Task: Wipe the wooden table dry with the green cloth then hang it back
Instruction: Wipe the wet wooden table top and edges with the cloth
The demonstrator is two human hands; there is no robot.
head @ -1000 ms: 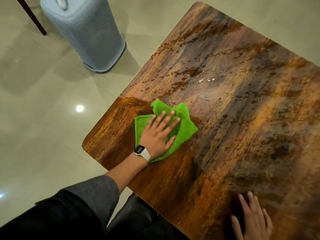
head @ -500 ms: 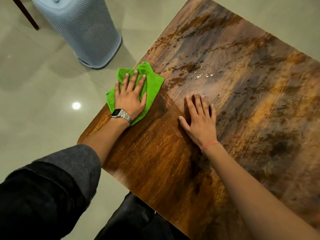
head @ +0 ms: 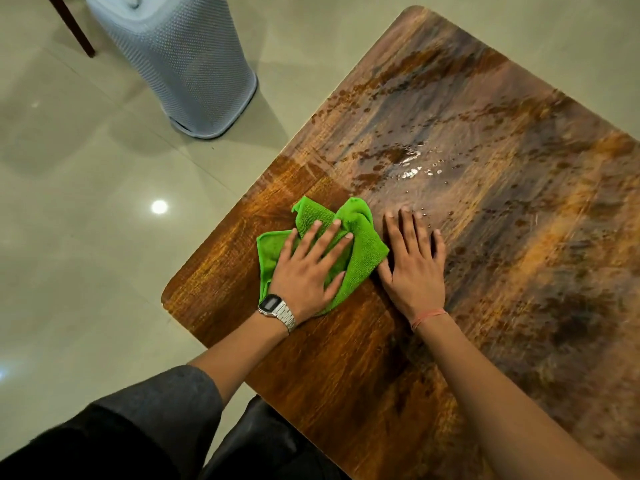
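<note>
Green cloth [head: 360,251] lies crumpled near the wooden table [head: 346,393] left edge, pressed flat by the left hand [head: 306,271], fingers straight and spread. Right hand [head: 414,268], fingers extended, rests just beside it. Half a second earlier the cloth overhung that edge, farther away.

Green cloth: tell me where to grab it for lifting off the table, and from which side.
Pinch the raised fold of the green cloth beyond the left hand, coming from above. It probably bunches highest there; elsewhere it lies flat under the palm on the table.
</note>
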